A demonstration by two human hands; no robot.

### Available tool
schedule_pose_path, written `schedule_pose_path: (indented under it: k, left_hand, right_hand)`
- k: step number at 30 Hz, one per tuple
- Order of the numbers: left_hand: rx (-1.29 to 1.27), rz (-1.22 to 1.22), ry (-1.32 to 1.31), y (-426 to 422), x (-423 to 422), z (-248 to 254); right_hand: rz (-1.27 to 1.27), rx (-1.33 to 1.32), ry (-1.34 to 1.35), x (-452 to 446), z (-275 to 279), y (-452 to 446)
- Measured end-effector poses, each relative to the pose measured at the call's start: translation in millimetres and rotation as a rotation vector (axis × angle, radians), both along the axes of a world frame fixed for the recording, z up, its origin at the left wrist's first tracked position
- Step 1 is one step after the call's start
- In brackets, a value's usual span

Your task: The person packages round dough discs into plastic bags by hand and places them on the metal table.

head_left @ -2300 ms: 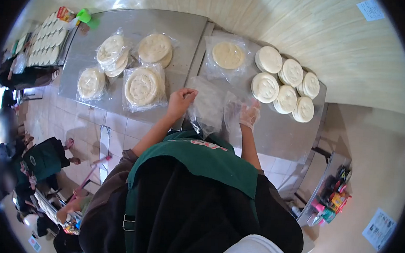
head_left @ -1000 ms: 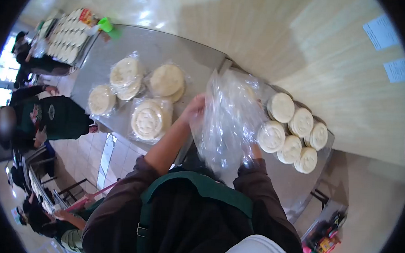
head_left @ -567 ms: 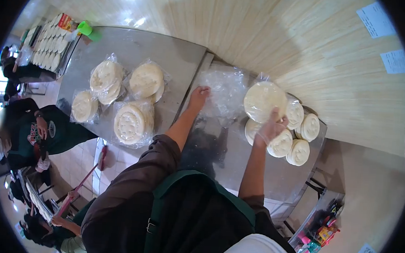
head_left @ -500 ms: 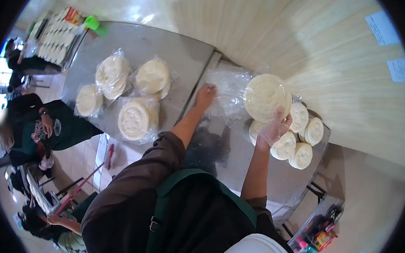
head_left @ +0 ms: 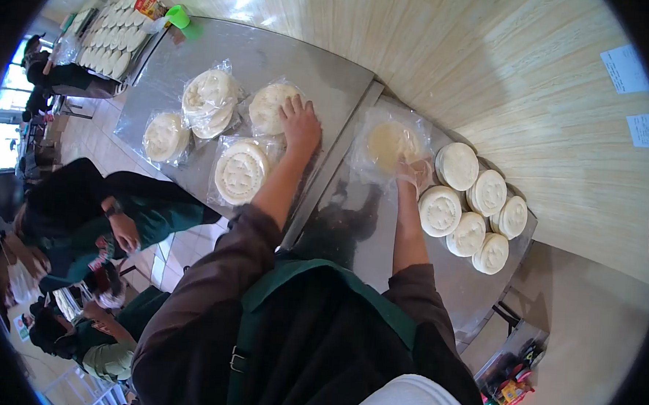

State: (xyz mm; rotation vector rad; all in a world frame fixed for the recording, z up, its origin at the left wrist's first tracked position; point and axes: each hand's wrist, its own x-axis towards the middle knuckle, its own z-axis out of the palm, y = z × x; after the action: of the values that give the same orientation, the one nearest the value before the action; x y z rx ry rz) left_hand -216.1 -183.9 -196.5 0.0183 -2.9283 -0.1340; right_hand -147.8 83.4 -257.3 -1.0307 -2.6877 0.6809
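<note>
Head view: touching bagged bread [head_left: 265, 111] with released left grip [head_left: 301, 126]. Cannot tell state of right grip [head_left: 413, 172] at clear bag [head_left: 360, 159] around pale, round flatbread [head_left: 388, 143].

The left fingers [head_left: 291, 107] hide part of a bagged flatbread [head_left: 267, 108], and the wall notice [head_left: 625, 69] is unreadable.

text: none readable | wall sheets [head_left: 625, 69]: print too small | co-worker's apron [head_left: 147, 219]: possibly red lettering, illegible

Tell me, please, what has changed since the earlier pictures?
The left hand moved left from the clear plastic to a bagged bread. The right hand brought the lifted bread left, away from above the unbagged stacks; whether it has let go is unclear. The stacks stayed in place.
</note>
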Motion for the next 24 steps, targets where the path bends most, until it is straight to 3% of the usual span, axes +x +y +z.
schedule_pose_path:
  k: [2,4,5,8,10,12,14,19,23,24]
  left_hand:
    - [-0.078,-0.002,-0.007,-21.2,-20.8,-7.2]
    - [-0.031,-0.086,-0.041,-34.0,-32.0,4.1]
    - [0.192,-0.093,0.043,-41.8,-31.6,10.7]
    - [0.896,-0.132,0.231,-48.8,-21.9,70.3]
    - [1.403,-0.180,0.249,-45.8,-0.3,109.3]
    - [1.611,-0.193,0.033,-43.0,25.7,140.0]
    - [1.780,-0.223,-0.149,-35.8,48.4,156.2]
    - [2.174,-0.377,-0.317,7.1,106.2,181.9]
    - [2.229,-0.385,-0.541,-15.1,124.5,175.0]
    - [2.086,-0.399,-0.427,-16.5,127.5,180.3]
  right_hand:
    - [0.078,0.376,0.245,23.9,38.7,-18.2]
    - [0.204,0.375,0.270,49.5,60.3,-26.4]
    - [0.267,0.378,0.277,64.5,67.9,-27.6]
    - [0.238,-0.436,0.146,99.7,83.5,-26.2]
    - [0.209,-0.600,0.151,108.1,106.3,-31.0]
    - [0.202,-0.724,0.261,115.6,132.7,-37.9]
    - [0.219,-0.800,0.486,114.1,157.8,-48.6]
    - [0.118,-1.239,0.559,117.0,247.3,-77.6]
    - [0.194,-1.284,0.681,129.5,261.7,-73.3]
    - [0.229,-1.228,0.579,135.0,266.0,-68.1]
